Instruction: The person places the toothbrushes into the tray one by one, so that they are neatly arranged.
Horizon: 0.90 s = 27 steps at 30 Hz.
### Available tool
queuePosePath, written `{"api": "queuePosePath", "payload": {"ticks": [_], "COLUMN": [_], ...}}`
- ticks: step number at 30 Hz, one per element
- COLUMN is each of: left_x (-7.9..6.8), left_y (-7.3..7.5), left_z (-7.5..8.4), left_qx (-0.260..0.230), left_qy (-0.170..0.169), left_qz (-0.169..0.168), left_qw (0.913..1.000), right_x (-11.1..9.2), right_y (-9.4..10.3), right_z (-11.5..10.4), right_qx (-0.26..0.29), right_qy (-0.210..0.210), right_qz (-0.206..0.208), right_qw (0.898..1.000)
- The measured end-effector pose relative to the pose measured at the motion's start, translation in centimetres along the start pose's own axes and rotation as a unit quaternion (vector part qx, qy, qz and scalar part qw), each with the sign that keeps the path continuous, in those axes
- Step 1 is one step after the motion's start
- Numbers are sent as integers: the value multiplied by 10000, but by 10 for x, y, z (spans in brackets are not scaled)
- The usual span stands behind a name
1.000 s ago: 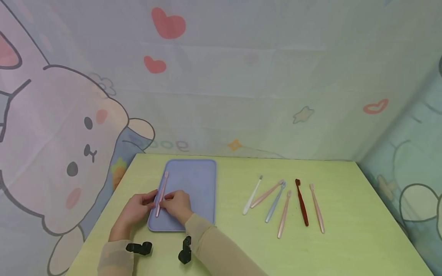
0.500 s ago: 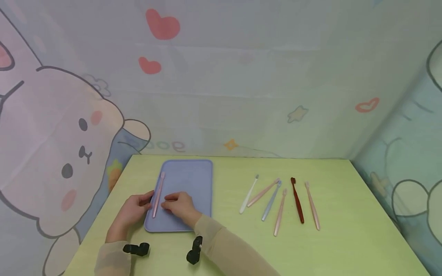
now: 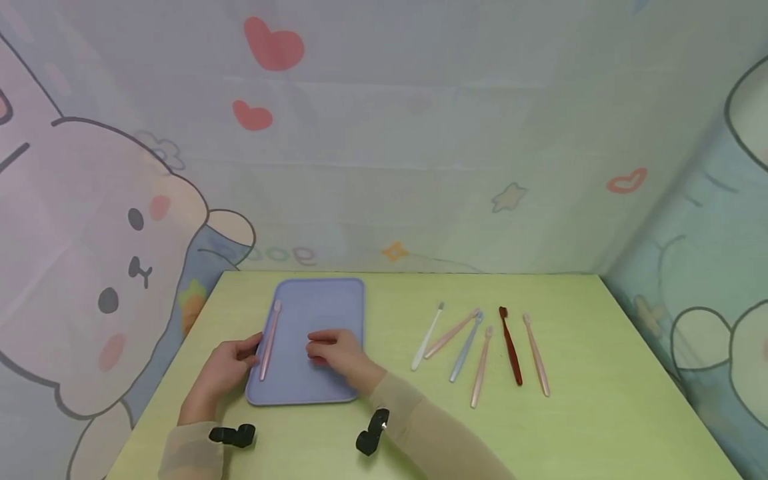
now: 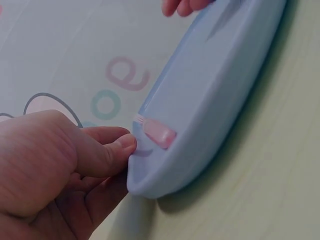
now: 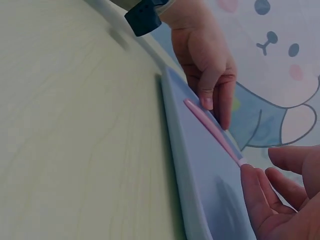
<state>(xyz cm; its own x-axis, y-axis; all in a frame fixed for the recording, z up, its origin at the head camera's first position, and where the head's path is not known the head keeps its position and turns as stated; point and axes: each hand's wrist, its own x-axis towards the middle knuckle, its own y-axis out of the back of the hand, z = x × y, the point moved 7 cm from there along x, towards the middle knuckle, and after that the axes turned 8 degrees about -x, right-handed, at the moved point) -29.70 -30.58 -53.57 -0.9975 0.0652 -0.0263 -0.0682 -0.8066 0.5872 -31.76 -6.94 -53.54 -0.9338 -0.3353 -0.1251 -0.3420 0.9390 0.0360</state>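
Note:
A pink toothbrush [image 3: 270, 343] lies lengthwise along the left side of a lavender tray [image 3: 330, 300], its head toward the far end. My left hand [image 3: 222, 370] pinches the tray's left rim between thumb and fingers, as the left wrist view shows; the end of the toothbrush [image 4: 159, 134] is close by the thumb. Over the middle of the tray is my right hand [image 3: 342, 357], holding nothing. In the right wrist view its thumb stands apart from the fingers, and the toothbrush [image 5: 212, 129] lies beyond them.
Right of the tray, several toothbrushes lie spread on the yellow-green table [image 3: 600, 413]: a white one [image 3: 427, 339], a light blue one [image 3: 466, 348], a dark red one [image 3: 511, 348] and pink ones [image 3: 482, 370]. A printed cloth [image 3: 420, 153] hangs behind the table.
My right hand has let go of the pink toothbrush and moved right, away from it. My left hand stays at the tray's rim. The head view has shifted slightly.

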Motion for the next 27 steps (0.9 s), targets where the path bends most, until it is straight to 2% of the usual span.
{"api": "queuePosePath", "payload": {"ticks": [6,11,15,27], "left_x": [0,-1,-1,-2], "left_y": [1,1,2,2], "left_z": [1,2,1,2], "left_qx": [1,46,1,-169], "left_qy": [35,46,42,142], "left_qz": [15,23,34,124], "left_qw": [10000,10000,10000,9997], "right_x": [-1,-9,-17,-44], "right_y": [34,64,88,156], "right_z": [1,-1,-1,3], "right_qx": [52,25,-130,-482], "right_qy": [131,368,542,402], "right_qz": [-116,-243,-179,146], "right_qw": [9998,9990,9983,9979]}}
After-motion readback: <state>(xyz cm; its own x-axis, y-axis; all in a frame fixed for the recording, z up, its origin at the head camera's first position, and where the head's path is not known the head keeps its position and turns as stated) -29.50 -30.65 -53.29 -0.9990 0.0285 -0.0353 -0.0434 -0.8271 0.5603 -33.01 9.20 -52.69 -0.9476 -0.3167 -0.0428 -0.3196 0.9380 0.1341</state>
